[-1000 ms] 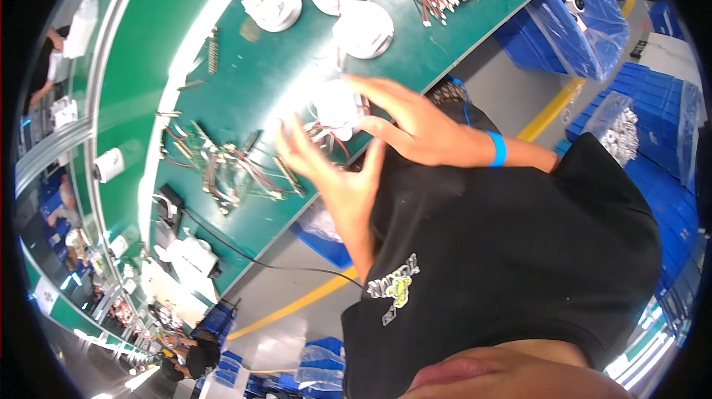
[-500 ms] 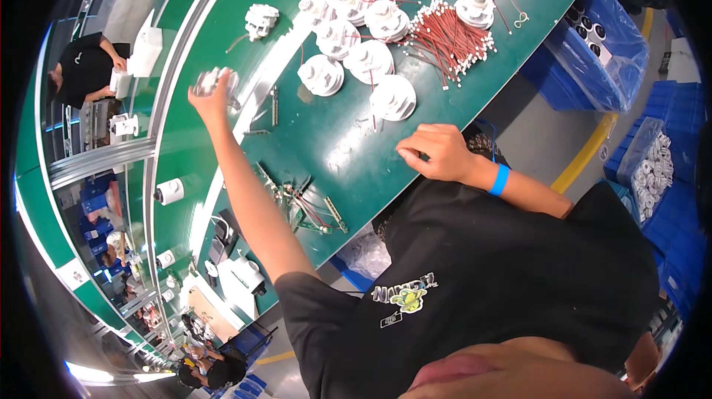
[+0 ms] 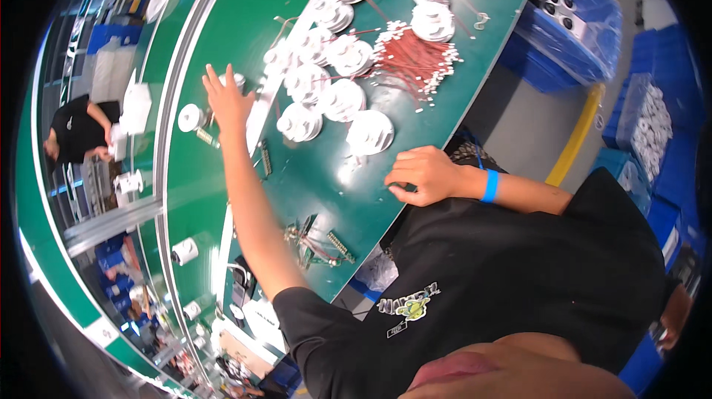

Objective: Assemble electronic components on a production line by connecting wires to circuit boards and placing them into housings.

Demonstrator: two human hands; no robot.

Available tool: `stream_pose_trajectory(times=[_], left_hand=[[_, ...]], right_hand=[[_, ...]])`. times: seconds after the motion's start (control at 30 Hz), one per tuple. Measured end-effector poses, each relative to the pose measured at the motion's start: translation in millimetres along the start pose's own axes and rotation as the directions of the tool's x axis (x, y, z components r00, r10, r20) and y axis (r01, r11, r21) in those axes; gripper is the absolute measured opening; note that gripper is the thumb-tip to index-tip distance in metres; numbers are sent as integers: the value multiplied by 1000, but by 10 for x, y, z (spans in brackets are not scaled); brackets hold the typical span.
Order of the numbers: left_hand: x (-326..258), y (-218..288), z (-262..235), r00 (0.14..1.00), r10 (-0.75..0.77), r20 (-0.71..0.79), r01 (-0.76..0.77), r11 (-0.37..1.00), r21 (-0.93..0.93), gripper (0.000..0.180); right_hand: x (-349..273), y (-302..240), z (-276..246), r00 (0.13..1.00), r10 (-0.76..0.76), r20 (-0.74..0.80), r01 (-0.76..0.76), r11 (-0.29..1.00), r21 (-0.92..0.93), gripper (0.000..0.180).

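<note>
My left hand (image 3: 231,106) reaches over the green strip beyond the bench, fingers spread and holding nothing I can see. Just beyond its fingers is a white round part (image 3: 237,80), partly hidden by them; I cannot tell whether they touch. Left of the hand lies another white round part (image 3: 190,118), with a small pale strip (image 3: 206,136) beside it. My right hand (image 3: 421,175), a blue band on its wrist, rests near the bench's front edge, fingers curled and nothing showing in them. Closest to it stands a white round housing (image 3: 370,133), one of several grouped on the green bench (image 3: 326,184).
A heap of red wires with white connectors (image 3: 415,61) lies right of the housings. Circuit boards and wires (image 3: 315,243) lie near my left forearm. A plastic-lined blue bin (image 3: 586,21) stands right of the bench. Across the rail a person (image 3: 78,128) handles a white box.
My left hand has let go of a white part, which now lies left of it. Its fingers have spread, close to another white part. My right hand stays curled; the view has shifted.
</note>
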State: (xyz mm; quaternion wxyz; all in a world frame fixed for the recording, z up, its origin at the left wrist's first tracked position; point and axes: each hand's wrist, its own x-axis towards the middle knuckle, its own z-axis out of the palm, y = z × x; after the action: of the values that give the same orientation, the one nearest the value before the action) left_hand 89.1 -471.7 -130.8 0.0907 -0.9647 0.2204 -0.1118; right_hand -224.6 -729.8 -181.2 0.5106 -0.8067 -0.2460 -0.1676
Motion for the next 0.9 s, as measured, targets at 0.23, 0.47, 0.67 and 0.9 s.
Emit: stream_pose_trajectory(times=[0.23, 0.47, 0.67, 0.9], left_hand=[[399, -208, -18, 796, -348, 496, 154, 908, 390, 51], [-498, -574, -859, 815, -468, 343, 569, 534, -625, 58], [-2024, 620, -993, 807, -590, 17, -150, -234, -961, 51], [-2865, 1846, -910, 656, -731, 186, 480, 215, -851, 91]], right_hand=[[9, 20, -249, 923, 260, 284, -360, 845, 396, 9], [190, 130, -947, 906, 409, -111, -415, 909, -38, 11], [451, 269, -629, 959, 233, -162, -282, 849, -447, 10], [789, 632, -169, 948, 306, -92, -271, 620, -737, 8]])
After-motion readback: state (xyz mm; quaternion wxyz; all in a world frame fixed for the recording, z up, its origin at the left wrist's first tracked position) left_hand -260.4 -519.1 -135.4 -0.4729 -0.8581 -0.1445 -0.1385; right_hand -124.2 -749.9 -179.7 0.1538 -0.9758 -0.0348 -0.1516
